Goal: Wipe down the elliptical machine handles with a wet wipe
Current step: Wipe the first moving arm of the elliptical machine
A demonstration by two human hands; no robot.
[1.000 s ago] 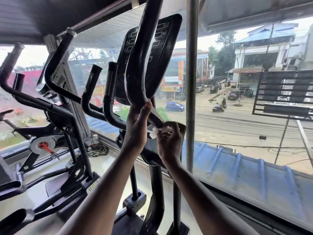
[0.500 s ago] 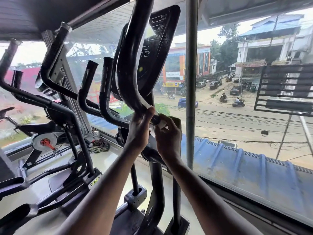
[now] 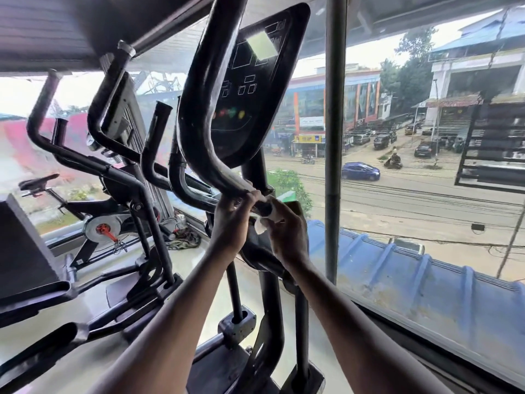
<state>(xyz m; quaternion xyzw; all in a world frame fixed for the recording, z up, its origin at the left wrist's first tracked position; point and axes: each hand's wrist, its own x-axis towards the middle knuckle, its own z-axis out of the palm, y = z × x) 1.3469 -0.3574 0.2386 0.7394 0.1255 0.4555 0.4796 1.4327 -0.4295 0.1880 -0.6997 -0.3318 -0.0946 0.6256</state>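
Right now you are facing the elliptical machine [image 3: 250, 115] beside the window [image 3: 426, 194]; your left hand [image 3: 231, 220] is gripping the lower end of its curved black handle [image 3: 204, 132], while your right hand [image 3: 287, 231] is pinching the white wet wipe [image 3: 262, 223] against that handle, just beside your left fingers.

The wet wipe [image 3: 260, 224] is mostly hidden behind the right hand [image 3: 287, 233], and the handle [image 3: 210, 89] runs off the top edge.

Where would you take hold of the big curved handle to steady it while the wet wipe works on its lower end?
Probably just above the wet wipe, where the left hand grips the handle: from the left, fingers around the lower bend. The right hand works the wipe from the other side.
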